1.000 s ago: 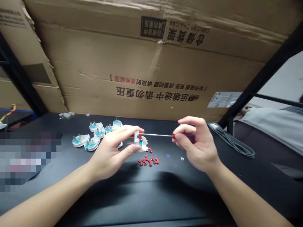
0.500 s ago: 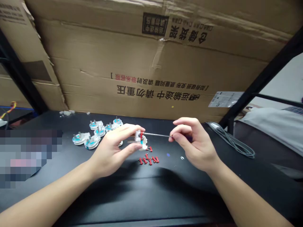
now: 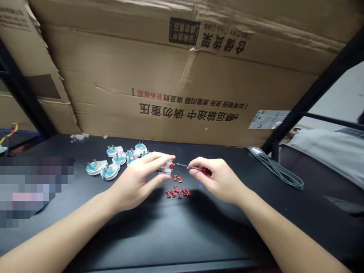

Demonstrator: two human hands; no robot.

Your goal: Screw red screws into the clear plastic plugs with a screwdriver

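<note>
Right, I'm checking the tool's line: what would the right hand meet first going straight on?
The screwdriver in the right hand would probably meet the red piece at the end of the plug in the left hand, though depth is unclear.

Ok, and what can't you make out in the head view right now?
All in the head view:
Held plug: much of it hidden by the left hand.
Screwdriver: handle partly hidden by the right hand.
Red parts: fine detail too small.
Cardboard: cut off by the top edge.
</note>
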